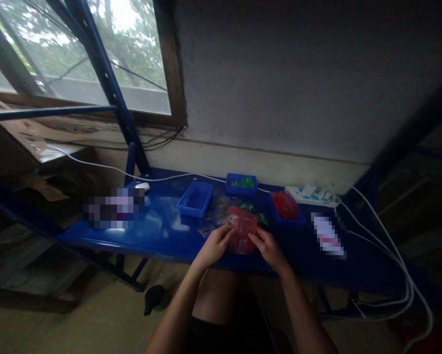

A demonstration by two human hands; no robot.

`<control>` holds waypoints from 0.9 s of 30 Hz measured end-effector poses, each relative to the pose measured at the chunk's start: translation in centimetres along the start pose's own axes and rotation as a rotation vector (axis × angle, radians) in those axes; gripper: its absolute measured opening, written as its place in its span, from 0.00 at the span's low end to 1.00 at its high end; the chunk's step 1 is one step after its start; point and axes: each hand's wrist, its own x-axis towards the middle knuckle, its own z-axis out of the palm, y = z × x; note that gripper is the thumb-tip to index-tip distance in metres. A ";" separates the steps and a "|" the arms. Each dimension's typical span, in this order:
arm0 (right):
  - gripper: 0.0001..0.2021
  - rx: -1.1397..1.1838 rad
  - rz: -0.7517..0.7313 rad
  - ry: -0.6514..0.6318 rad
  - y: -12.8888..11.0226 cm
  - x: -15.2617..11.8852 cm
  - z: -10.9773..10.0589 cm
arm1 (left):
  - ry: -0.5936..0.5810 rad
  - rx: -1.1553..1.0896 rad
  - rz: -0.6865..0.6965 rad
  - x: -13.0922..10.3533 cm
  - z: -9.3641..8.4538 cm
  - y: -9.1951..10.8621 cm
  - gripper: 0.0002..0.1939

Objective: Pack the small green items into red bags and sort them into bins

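Observation:
A red see-through plastic bag (pixel 245 236) is stretched between my two hands above the front of the blue table (pixel 150 231). My left hand (pixel 221 239) pinches its left side, and my right hand (pixel 267 246) pinches the right side. Whether anything is inside the bag, I cannot tell. Just behind it lie small metal pieces in clear wrapping (pixel 221 206) and a green plastic bag (pixel 260 214), partly covered by the red one. A small clear packet (pixel 205 230) rests left of my left hand.
Behind stand a blue tray (pixel 180 207), a blue bin (pixel 228 191) with green pieces, and another bin (pixel 289 222) holding red bags. A white power strip (pixel 298 195) with cables is at the back right. Blurred items lie at both sides. A blue frame post (pixel 106 81) rises left.

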 end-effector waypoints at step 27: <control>0.10 -0.045 -0.052 0.065 -0.5 -0.9 0.3 | -0.017 0.018 0.043 -0.1 0.1 -0.4 0.18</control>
